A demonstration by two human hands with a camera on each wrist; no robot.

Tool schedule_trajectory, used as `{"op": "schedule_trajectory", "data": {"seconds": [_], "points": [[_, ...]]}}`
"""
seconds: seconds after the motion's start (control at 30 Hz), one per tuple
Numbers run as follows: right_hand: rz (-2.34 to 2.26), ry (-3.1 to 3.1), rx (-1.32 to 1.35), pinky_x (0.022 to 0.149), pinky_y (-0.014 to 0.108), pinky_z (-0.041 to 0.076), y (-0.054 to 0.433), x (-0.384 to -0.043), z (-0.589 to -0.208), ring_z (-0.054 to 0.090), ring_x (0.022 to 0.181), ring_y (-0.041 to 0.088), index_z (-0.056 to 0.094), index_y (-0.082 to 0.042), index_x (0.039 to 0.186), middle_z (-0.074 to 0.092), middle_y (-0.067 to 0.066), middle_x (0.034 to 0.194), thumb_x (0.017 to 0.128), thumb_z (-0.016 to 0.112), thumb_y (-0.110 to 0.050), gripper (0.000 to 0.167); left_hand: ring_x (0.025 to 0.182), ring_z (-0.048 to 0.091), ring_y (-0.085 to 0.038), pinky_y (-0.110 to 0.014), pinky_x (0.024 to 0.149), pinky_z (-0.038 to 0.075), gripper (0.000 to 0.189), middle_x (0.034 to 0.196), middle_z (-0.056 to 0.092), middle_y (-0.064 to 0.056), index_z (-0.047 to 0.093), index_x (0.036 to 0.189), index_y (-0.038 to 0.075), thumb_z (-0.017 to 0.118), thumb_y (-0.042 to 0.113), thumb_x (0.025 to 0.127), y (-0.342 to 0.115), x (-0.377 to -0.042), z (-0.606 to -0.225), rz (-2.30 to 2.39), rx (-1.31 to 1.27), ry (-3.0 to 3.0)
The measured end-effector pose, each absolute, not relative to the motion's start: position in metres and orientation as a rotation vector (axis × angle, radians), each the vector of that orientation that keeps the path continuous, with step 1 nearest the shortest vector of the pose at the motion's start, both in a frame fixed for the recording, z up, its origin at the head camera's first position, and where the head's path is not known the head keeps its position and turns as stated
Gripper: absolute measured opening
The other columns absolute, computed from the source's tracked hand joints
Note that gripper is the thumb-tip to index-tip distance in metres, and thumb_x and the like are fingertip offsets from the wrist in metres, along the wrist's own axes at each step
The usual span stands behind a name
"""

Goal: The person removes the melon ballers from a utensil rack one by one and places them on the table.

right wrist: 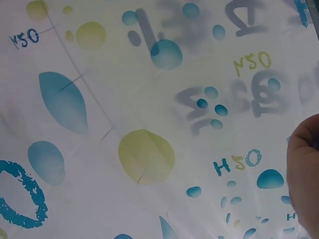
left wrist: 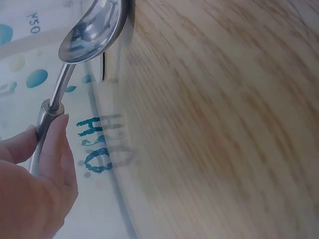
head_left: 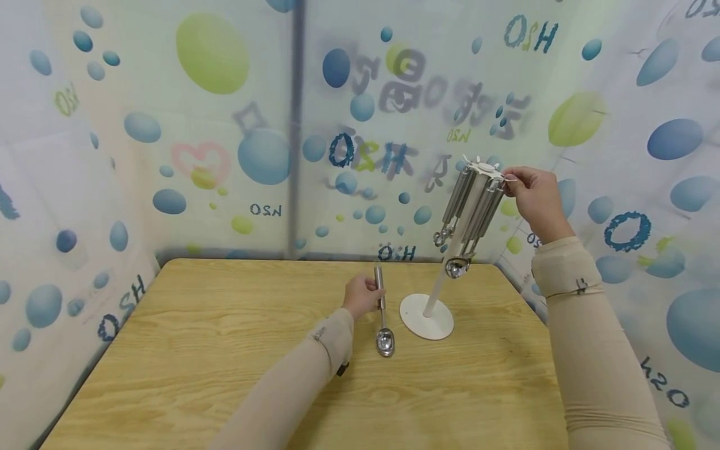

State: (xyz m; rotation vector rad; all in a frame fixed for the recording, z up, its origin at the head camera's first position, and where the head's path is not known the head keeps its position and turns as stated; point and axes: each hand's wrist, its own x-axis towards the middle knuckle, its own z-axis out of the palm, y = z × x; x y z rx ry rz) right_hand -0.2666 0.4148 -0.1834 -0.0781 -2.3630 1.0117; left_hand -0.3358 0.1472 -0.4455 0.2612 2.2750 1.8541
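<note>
My left hand (head_left: 362, 297) pinches the handle of a shiny metal scoop (head_left: 385, 342) between thumb and fingers, its oval bowl pointing down toward the table. In the left wrist view the scoop (left wrist: 92, 37) shows a thin neck and a thicker round handle. To the right stands a white utensil stand (head_left: 426, 317) with a round base and a hooked top, several metal utensils (head_left: 469, 212) hanging from it. At the top right of the stand, my right hand (head_left: 537, 197) pinches one of its hooks; the fingertips are partly hidden. Only an edge of the right hand (right wrist: 305, 174) shows in the right wrist view.
A light wooden table (head_left: 225, 350) lies under both hands. Behind it and at the sides hangs a pale curtain (head_left: 225, 156) printed with blue and green dots.
</note>
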Motion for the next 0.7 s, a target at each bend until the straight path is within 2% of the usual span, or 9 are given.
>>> {"op": "schedule_trajectory", "data": {"seconds": [0.4,0.7], "points": [[0.989,-2.375,-0.094,0.069,0.010,0.045,0.413,-0.266,-0.184,0.055,0.080,0.002,0.061,-0.006,0.112,0.059,-0.014,0.087,0.093,0.046,-0.031,0.035,0.067,0.064,-0.017,-0.030,0.063,0.057,0.017,0.085,0.062,-0.010,0.061,0.092,0.001,0.069,0.010,0.080,0.154,-0.338,-0.456,1.693,0.162,2.291],[0.988,-2.374,-0.079,0.070,0.011,0.045,0.411,-0.267,-0.183,0.055,0.080,0.002,0.061,-0.006,0.111,0.059,-0.014,0.086,0.093,0.046,-0.031,0.035,0.066,0.064,-0.017,-0.024,0.056,0.055,0.014,0.081,0.064,-0.009,0.063,0.084,0.001,0.071,0.010,0.077,0.158,-0.341,-0.461,1.627,0.068,2.327]]}}
